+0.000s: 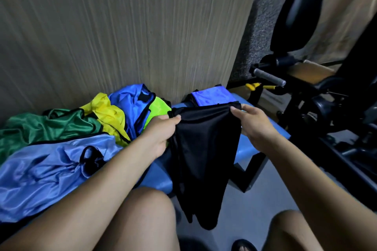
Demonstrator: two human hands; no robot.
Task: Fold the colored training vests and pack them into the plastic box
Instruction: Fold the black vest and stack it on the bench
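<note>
A black vest [204, 149] hangs in front of me over the edge of a blue padded bench [257, 144]. My left hand [161, 130] pinches its upper left corner and my right hand [257, 124] grips its upper right corner. To the left lies a loose pile of vests: light blue [51, 167], green [40, 128], yellow [108, 114], royal blue [132, 106] and lime [158, 106]. A folded blue vest [212, 96] rests at the back of the bench. No plastic box is in view.
A wood-grain wall panel [122, 32] stands right behind the bench. Black gym machine parts with a grey handle [269, 77] crowd the right side. My bare knees [142, 220] are at the bottom, over grey floor [244, 220].
</note>
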